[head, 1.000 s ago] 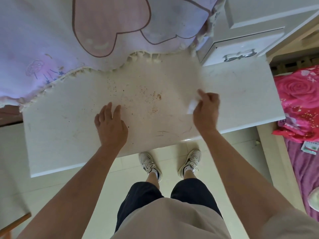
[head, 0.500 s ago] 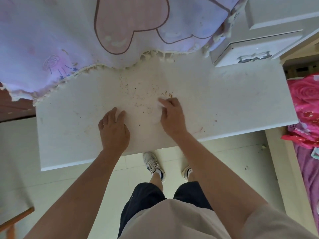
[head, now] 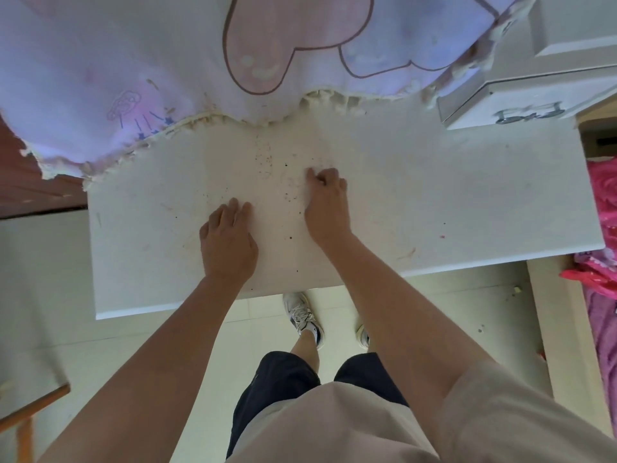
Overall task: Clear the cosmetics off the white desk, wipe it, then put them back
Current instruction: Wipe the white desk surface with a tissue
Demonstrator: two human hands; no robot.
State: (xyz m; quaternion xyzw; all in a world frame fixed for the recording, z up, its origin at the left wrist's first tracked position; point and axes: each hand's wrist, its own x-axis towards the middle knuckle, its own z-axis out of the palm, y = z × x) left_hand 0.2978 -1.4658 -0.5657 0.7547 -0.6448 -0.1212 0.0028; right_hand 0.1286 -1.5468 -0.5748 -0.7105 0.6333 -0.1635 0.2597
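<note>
Left hand [head: 228, 242] lies palm down on the white desk [head: 467, 202], fingers straight and together, released, grasping nothing. Right hand [head: 329, 208] is set just beside it and slightly farther forward, knuckles up, fingers curled under against the surface; whether they grasp anything cannot be told. Both forearms reach in over the near edge of the desk.

Dark specks [head: 267, 158] are scattered between the two hands and just beyond the right hand. A small pink mark [head: 443, 236] lies well to the right of the right hand. Open surface extends to either side of the hands, with more of it to the right. Beyond the fingertips, a lilac cloth [head: 133, 61] with a pink cartoon print and a frayed hem hangs over the far edge.

Far right of the right hand, a white drawer unit [head: 521, 105] stands on the desk, its drawer closed behind a metal handle [head: 531, 115]; its contents are hidden. Past the right end lies pink rose-print fabric [head: 604, 195].
</note>
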